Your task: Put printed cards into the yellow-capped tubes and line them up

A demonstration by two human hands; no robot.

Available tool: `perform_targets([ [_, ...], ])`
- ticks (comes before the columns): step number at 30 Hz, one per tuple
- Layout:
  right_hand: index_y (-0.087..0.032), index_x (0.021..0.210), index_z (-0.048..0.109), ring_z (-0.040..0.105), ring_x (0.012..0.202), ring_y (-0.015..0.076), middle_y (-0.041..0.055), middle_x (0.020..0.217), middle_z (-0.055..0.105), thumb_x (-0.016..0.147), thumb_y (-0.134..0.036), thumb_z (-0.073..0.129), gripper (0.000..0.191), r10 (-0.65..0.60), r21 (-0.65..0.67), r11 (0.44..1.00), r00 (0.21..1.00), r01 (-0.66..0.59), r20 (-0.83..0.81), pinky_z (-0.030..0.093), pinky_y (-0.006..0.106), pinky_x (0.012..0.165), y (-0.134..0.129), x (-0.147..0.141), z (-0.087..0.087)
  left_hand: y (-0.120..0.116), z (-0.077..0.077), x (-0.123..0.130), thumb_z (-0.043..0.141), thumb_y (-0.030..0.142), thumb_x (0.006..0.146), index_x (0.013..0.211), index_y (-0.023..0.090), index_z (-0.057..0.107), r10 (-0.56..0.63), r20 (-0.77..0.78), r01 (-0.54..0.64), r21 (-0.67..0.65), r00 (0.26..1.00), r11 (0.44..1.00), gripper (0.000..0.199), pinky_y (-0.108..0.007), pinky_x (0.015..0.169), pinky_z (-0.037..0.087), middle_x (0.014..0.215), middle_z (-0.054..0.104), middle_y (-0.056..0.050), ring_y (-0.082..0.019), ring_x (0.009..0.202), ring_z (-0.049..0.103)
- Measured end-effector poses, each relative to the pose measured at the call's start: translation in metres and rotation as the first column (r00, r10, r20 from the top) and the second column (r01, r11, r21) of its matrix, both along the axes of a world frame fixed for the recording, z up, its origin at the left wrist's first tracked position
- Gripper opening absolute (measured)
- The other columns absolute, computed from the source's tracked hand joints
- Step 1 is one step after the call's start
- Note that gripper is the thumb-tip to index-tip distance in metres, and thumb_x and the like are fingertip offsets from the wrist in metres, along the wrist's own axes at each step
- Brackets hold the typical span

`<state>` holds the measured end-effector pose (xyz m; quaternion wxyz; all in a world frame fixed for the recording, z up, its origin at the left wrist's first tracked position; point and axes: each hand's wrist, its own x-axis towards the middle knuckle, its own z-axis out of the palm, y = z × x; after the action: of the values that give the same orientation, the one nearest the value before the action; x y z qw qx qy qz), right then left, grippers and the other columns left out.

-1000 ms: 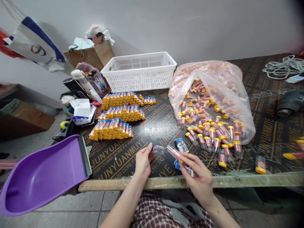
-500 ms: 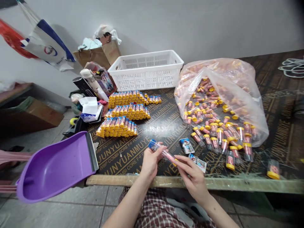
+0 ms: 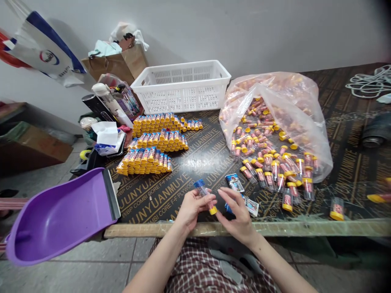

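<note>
Between the thumb and fingers of my left hand (image 3: 190, 211) is a small clear tube (image 3: 201, 188), tilted, with a blue upper end and a yellow cap at the lower end. My right hand (image 3: 240, 217) is just to the right of it, fingers apart and holding nothing. Behind that hand lie a flat blue-and-white printed packet (image 3: 234, 183) and more packets (image 3: 251, 206), partly hidden by its fingers. Loose clear tubes with yellow caps (image 3: 276, 171) spill from a translucent plastic bag (image 3: 308, 101) on the right. Rows of blue-topped tubes (image 3: 145, 160) are stacked at the left.
A white slotted basket (image 3: 183, 95) stands by the wall. A purple dustpan (image 3: 67, 215) juts out at the table's left end. Bottles (image 3: 106, 97), tissues (image 3: 105, 134) and a paper bag (image 3: 116, 67) crowd the back left. The wooden table edge (image 3: 146, 230) runs before me.
My right hand has come off the tube's yellow end and its fingers have spread. The tube in my left hand now stands steeper. The whole view has shifted slightly.
</note>
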<state>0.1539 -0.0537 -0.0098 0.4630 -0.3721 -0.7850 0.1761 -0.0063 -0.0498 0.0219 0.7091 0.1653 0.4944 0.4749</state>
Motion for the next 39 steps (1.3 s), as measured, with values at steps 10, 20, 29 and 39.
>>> perform_targets([
  [10,-0.025,0.144,0.024,0.046,0.125,0.0221,0.0092,0.138,0.045,0.066,-0.003,0.051,0.086,0.357,-0.367,0.863,0.933,-0.347,-0.042,0.037,0.042,0.107,0.021,0.006,0.026,-0.011,0.002,0.005,0.075,0.044,0.068,0.087,0.011,0.070,-0.218,0.046,0.214,0.072,0.975,0.974,0.038,-0.025,0.066,0.050,0.077,0.070,-0.009,-0.014,0.065,0.063],
  [20,-0.024,0.141,0.031,0.045,0.127,0.0251,0.0096,0.139,0.043,0.062,-0.003,0.050,0.083,0.350,-0.314,0.869,0.923,-0.383,-0.157,0.042,0.042,0.105,0.012,0.006,0.013,-0.005,0.008,0.003,0.079,0.036,0.064,0.079,0.011,0.071,-0.175,0.047,0.171,0.079,0.983,0.982,0.031,-0.023,0.060,0.047,0.067,0.066,-0.005,-0.011,0.057,0.058],
  [29,-0.022,0.138,0.035,0.049,0.122,0.0254,0.0106,0.135,0.048,0.061,-0.006,0.051,0.080,0.325,-0.294,0.878,0.922,-0.377,-0.213,0.046,0.040,0.100,0.012,0.002,0.014,-0.007,0.013,0.004,0.081,0.039,0.058,0.076,0.011,0.071,-0.156,0.027,0.154,0.065,0.987,0.986,0.035,-0.024,0.058,0.047,0.066,0.064,-0.005,-0.012,0.057,0.057],
  [39,-0.022,0.137,0.036,0.049,0.122,0.0256,0.0105,0.135,0.048,0.059,-0.006,0.051,0.081,0.321,-0.297,0.874,0.916,-0.384,-0.239,0.046,0.040,0.100,0.013,0.000,0.013,-0.008,0.012,0.003,0.080,0.039,0.060,0.075,0.011,0.069,-0.149,0.037,0.146,0.061,0.988,0.987,0.034,-0.023,0.055,0.046,0.065,0.063,-0.004,-0.011,0.055,0.056],
])
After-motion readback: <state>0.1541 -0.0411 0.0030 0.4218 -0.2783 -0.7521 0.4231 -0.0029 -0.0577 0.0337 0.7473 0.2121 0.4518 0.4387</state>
